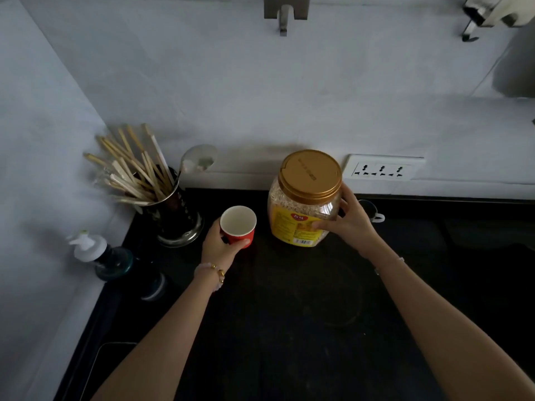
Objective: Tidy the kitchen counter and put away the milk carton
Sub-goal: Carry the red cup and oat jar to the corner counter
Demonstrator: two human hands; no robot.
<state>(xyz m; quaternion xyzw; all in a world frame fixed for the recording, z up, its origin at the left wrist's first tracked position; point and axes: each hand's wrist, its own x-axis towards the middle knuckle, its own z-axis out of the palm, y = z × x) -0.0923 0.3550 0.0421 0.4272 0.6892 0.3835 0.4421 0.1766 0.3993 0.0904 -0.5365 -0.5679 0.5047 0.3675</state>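
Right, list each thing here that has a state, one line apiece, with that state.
Red paper cup: upright, looks empty, gripped by left hand.
Clear plastic jar with gold lid: upright, lid on, mostly full of flakes, gripped by right hand.
Shiny metal holder of wooden chopsticks: upright, full.
Dark pump bottle with white head: upright.
White wall socket: nothing plugged in.

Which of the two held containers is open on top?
The red paper cup in the left hand: lidless, white inside showing. The clear jar in the right hand wears a gold lid.
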